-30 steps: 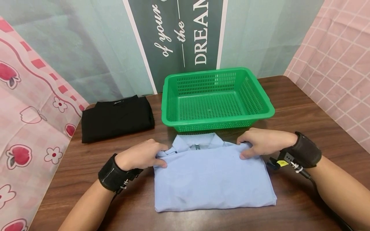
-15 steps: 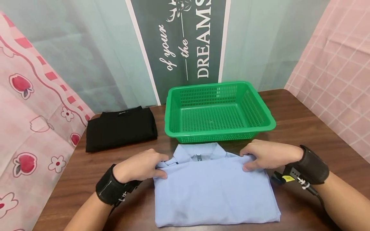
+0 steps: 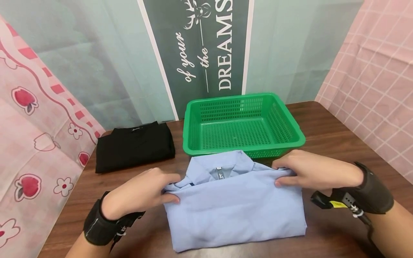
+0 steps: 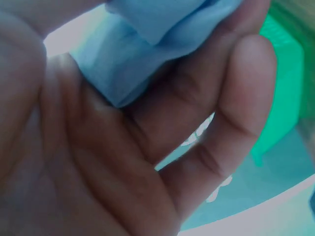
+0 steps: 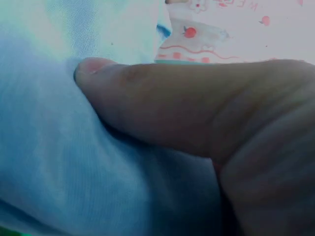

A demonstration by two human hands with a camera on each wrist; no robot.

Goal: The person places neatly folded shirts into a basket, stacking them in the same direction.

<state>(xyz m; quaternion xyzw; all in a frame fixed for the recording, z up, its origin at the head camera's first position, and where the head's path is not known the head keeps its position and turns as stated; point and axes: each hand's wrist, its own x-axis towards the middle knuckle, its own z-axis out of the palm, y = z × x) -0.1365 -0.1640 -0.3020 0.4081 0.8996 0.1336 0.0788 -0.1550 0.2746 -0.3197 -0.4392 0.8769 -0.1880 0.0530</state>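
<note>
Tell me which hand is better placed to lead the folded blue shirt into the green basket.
Probably right. The right hand grips the blue shirt at its shoulder, just before the green basket rim. The left hand grips the other shoulder, farther from it.

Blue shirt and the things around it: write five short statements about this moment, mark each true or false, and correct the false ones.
1. Both hands grip the folded light blue shirt at its collar end. True: the left hand pinches one corner, the right hand the other.
2. The green basket holds a folded garment. False: nothing shows inside it.
3. A folded black shirt lies on the table, to the left of the basket. True.
4. The blue shirt's collar points toward the person. False: the collar end faces the basket.
5. The black shirt lies on top of the blue one. False: they lie apart on the table.
</note>
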